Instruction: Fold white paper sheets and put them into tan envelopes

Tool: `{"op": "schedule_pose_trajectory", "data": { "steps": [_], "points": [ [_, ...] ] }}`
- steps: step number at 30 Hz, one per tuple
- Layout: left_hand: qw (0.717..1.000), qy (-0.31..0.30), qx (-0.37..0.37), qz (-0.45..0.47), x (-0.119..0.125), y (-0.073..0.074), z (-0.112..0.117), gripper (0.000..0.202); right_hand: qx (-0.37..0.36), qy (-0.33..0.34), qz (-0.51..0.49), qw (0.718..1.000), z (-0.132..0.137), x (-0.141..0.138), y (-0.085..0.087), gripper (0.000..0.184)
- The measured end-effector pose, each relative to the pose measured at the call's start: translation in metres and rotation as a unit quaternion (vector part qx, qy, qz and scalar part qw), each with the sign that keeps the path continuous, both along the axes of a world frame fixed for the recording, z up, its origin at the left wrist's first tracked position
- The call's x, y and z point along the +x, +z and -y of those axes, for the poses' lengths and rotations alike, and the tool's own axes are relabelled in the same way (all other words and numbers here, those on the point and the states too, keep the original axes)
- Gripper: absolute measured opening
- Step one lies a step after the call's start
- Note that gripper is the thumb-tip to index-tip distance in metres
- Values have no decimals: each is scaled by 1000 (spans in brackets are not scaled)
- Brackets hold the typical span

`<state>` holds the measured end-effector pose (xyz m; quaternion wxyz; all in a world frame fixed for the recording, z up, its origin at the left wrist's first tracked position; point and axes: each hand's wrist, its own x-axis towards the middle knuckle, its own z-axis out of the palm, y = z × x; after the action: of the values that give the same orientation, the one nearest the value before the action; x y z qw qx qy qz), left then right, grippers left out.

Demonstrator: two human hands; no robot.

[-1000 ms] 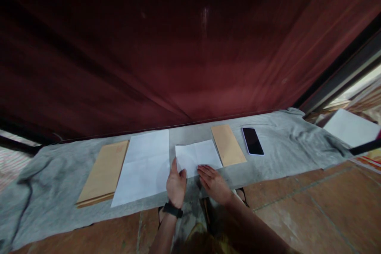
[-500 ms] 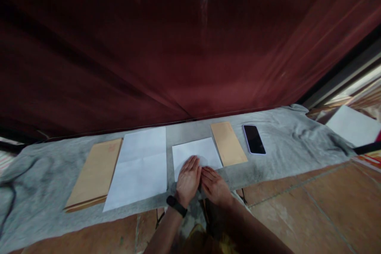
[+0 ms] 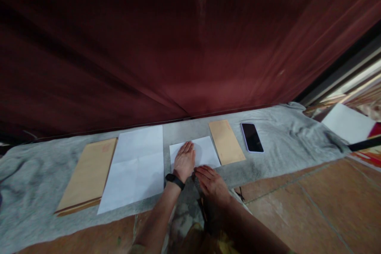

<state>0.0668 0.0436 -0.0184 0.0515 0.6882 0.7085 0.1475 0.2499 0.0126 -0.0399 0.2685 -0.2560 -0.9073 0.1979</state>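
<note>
A smaller white sheet of paper, seemingly folded, lies in the middle of the grey cloth. My left hand, with a black band at the wrist, rests flat on its left part, fingers stretched forward. Along the near edge of that sheet lies my right hand, its fingers extended and pointing left. Neither hand grips anything visible. Just right of the folded sheet is a single brown envelope. Larger white paper lies flat to the left, beside a stack of brown envelopes.
A phone with a pale purple case lies right of the single envelope. The grey cloth covers a long narrow surface against a dark red curtain. Tiled floor shows in front. A white object stands at far right.
My left hand has slid forward over the folded sheet, away from my right hand. My right hand has shifted slightly left along the near edge. The view has shifted slightly.
</note>
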Motion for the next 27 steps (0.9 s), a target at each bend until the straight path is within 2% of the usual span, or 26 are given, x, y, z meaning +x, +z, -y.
{"op": "schedule_pose_trajectory", "data": {
  "steps": [3,6,15,18,22,27],
  "points": [
    [1000,-1,-7,-7,-1,1,-2,47,1,-2,2,1000,0,0,-1,40],
    [1000,-13,-12,-15,0,3,7,47,6,-4,2,1000,0,-1,-1,40],
    [996,-80,-15,-22,9,13,67,43,14,-7,4,1000,0,2,-3,35],
    [996,-81,-17,-24,11,16,76,43,21,-7,6,1000,0,2,-4,37],
    [996,-70,-37,-31,10,19,66,43,25,-7,13,1000,0,2,-6,38],
    [997,-46,-54,-38,2,19,31,45,28,1,15,999,-1,2,-9,39]
  ]
}}
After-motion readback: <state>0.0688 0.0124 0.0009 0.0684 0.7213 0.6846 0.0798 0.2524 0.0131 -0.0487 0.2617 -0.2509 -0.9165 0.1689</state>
